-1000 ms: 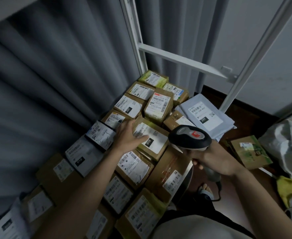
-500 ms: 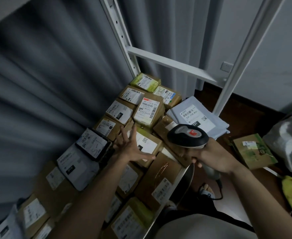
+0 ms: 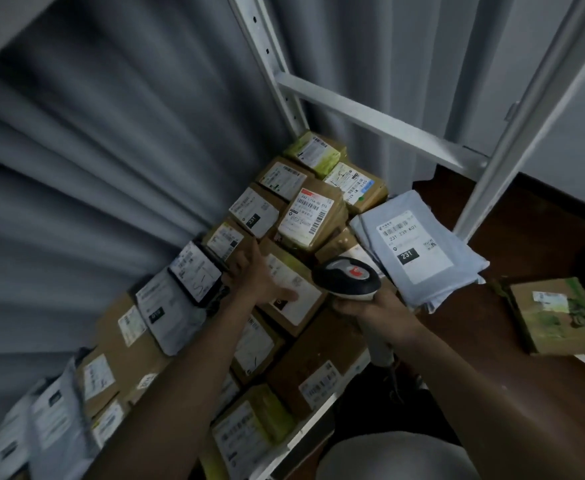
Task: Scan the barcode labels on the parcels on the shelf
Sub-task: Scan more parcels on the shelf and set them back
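left hand slid farther along the row since half a second ago, now resting flat with spread fingers on brown parcel, thumb over its white label. right hand still wrapped round barcode scanner, head hovering just right of that label. probably lining up next scan; far parcels unscanned, can't tell. parcels packed touching across shelf, labels face up, mostly brown cartons; grey mailer bag at right edge. labels near left blurred.
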